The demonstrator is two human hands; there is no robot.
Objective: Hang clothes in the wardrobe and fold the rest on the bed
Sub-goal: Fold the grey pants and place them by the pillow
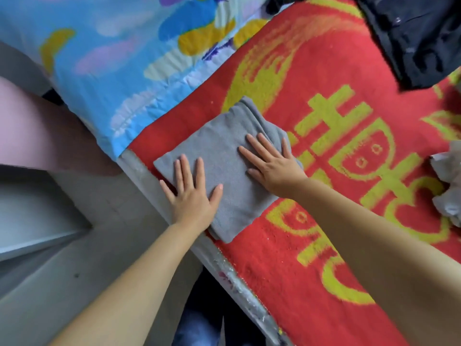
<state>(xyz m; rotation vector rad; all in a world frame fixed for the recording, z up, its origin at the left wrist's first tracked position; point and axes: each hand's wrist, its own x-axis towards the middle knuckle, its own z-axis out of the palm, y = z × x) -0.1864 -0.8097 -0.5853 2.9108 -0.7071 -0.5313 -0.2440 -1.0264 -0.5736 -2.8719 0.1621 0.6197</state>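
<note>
A grey garment (222, 156), folded into a flat rectangle, lies on the red and yellow blanket (324, 101) near the bed's edge. My left hand (192, 193) lies flat on its near left part with fingers straight and spread. My right hand (272, 163) presses flat on its right side, fingers straight too. Neither hand grips the cloth.
A blue patterned pillow (124, 58) lies to the left of the garment. A dark garment (411, 36) sits at the top right and a crumpled pale grey cloth (449, 186) at the right edge. The bed's metal frame edge (232, 275) runs diagonally; grey floor lies to its left.
</note>
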